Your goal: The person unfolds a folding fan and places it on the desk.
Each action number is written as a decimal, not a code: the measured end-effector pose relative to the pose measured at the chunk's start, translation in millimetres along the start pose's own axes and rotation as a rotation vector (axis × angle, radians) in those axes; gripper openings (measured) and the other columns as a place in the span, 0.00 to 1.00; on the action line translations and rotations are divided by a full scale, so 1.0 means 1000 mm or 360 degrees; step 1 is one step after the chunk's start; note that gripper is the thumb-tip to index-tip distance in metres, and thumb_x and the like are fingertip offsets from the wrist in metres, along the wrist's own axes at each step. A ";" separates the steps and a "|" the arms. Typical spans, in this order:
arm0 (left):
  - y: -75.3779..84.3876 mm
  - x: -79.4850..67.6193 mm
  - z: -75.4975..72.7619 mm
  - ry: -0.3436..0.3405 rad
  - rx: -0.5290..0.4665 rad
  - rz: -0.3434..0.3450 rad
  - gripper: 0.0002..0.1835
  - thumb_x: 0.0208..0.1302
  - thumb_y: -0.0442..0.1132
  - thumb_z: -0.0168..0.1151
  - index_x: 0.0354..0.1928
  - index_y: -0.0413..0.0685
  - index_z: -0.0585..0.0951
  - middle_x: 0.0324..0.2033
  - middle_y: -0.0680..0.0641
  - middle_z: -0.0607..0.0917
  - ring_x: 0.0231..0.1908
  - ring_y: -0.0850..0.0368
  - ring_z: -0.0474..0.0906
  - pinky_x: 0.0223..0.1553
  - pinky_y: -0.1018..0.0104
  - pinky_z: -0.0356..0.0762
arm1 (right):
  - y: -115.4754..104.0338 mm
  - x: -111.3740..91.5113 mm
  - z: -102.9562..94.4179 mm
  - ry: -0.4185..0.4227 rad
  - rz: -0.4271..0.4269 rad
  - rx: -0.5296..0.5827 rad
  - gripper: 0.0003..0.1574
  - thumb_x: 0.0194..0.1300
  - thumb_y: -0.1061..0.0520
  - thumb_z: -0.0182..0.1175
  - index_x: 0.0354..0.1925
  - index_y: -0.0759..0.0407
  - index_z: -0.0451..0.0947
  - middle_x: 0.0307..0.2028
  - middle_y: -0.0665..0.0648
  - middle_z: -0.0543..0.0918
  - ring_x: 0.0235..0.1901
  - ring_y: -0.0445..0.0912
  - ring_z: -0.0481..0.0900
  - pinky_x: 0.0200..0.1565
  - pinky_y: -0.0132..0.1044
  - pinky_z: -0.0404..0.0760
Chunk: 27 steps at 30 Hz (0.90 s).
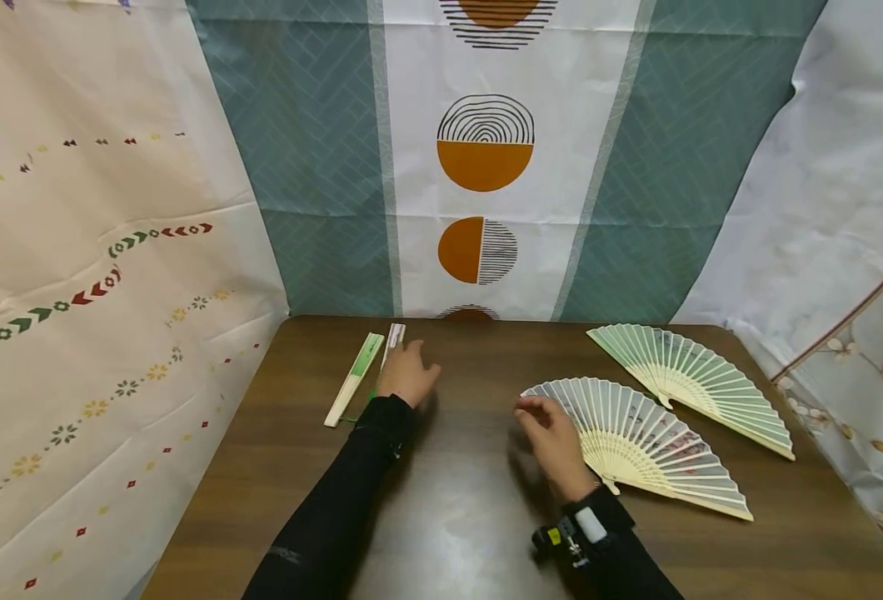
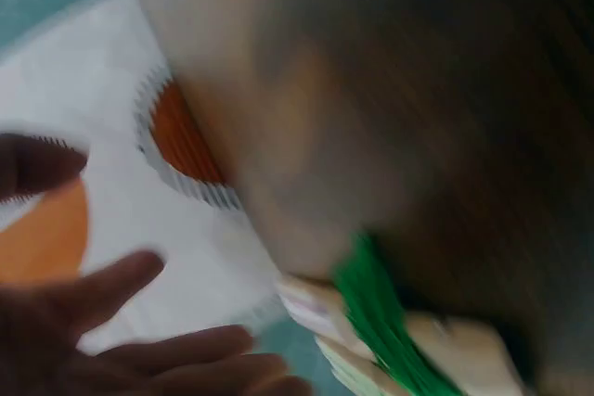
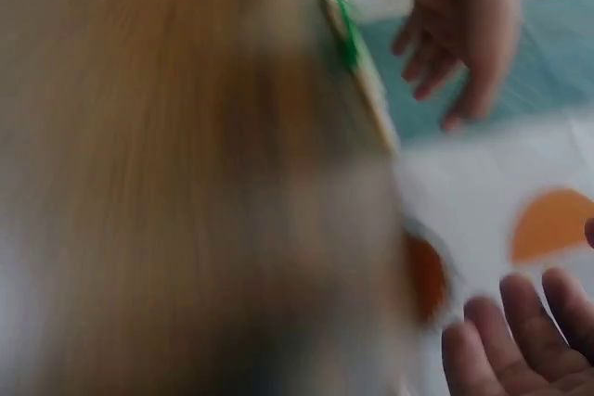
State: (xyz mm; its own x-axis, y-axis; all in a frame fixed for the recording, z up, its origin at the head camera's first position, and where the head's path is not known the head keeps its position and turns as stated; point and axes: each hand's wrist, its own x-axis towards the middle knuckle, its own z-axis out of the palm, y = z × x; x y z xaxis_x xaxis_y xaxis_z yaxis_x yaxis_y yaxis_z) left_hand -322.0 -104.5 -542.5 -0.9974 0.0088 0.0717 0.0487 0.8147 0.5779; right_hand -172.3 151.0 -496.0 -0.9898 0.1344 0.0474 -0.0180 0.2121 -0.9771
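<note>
Two folded fans lie side by side at the table's back left: one with a green cover (image 1: 366, 357) and a white one (image 1: 395, 334). My left hand (image 1: 409, 377) is over the lower part of the white one, partly hiding it, and its fingers are loosely spread with nothing held in the left wrist view. A green tassel (image 2: 382, 317) lies across the folded fans there. My right hand (image 1: 554, 442) overlaps the left edge of a spread white fan (image 1: 629, 437) in the head view. Its fingers (image 3: 520, 326) are relaxed and hold nothing in the right wrist view.
A spread green fan (image 1: 689, 375) lies behind the white one, toward the table's right edge. The brown wooden table (image 1: 456, 500) meets a patterned cloth (image 1: 486, 175) at its back. More cloth hangs on both sides. Both wrist views are blurred.
</note>
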 end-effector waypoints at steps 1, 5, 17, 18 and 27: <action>-0.008 0.001 0.001 -0.0037 0.0065 -0.0036 0.38 0.77 0.55 0.65 0.83 0.46 0.76 0.81 0.23 0.72 0.82 0.21 0.67 0.82 0.27 0.74 | 0.005 0.006 0.015 -0.0048 0.0002 -0.0012 0.19 0.81 0.64 0.64 0.64 0.72 0.83 0.60 0.71 0.90 0.57 0.48 0.89 0.57 0.30 0.88; -0.023 -0.010 0.004 -0.0334 0.0294 -0.0146 0.40 0.78 0.60 0.64 0.83 0.43 0.75 0.85 0.19 0.59 0.88 0.17 0.50 0.88 0.23 0.62 | 0.023 0.012 0.060 -0.0200 0.0093 -0.0014 0.27 0.80 0.61 0.64 0.71 0.70 0.80 0.69 0.73 0.86 0.70 0.64 0.85 0.70 0.49 0.88; -0.030 -0.014 0.012 -0.0137 0.0522 0.0047 0.14 0.74 0.48 0.71 0.34 0.46 0.92 0.35 0.41 0.90 0.30 0.46 0.86 0.26 0.48 0.88 | 0.028 0.036 0.084 -0.0158 0.0163 0.0194 0.30 0.80 0.63 0.62 0.75 0.73 0.76 0.71 0.76 0.83 0.74 0.68 0.80 0.75 0.54 0.85; -0.029 -0.014 0.013 -0.0064 0.0511 0.0059 0.12 0.74 0.44 0.71 0.37 0.44 0.92 0.35 0.39 0.88 0.30 0.44 0.86 0.26 0.47 0.88 | 0.028 0.038 0.083 -0.0153 0.0162 0.0199 0.30 0.80 0.64 0.62 0.75 0.73 0.76 0.71 0.76 0.82 0.74 0.68 0.80 0.74 0.52 0.85; -0.020 -0.014 0.015 0.0195 0.0411 0.0020 0.13 0.71 0.31 0.72 0.50 0.30 0.80 0.41 0.27 0.84 0.37 0.29 0.88 0.36 0.34 0.95 | 0.030 0.049 0.085 -0.0157 0.0201 0.0254 0.31 0.81 0.65 0.61 0.76 0.74 0.74 0.73 0.76 0.81 0.74 0.67 0.79 0.70 0.40 0.84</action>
State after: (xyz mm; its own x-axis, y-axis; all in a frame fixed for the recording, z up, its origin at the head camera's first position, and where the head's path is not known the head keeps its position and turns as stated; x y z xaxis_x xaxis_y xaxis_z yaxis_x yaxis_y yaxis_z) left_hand -310.0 -112.6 -567.3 -0.9822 -0.0373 0.1843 0.0303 0.9359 0.3509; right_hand -233.0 81.8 -541.0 -0.9945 0.0535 -0.0903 0.0926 0.0423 -0.9948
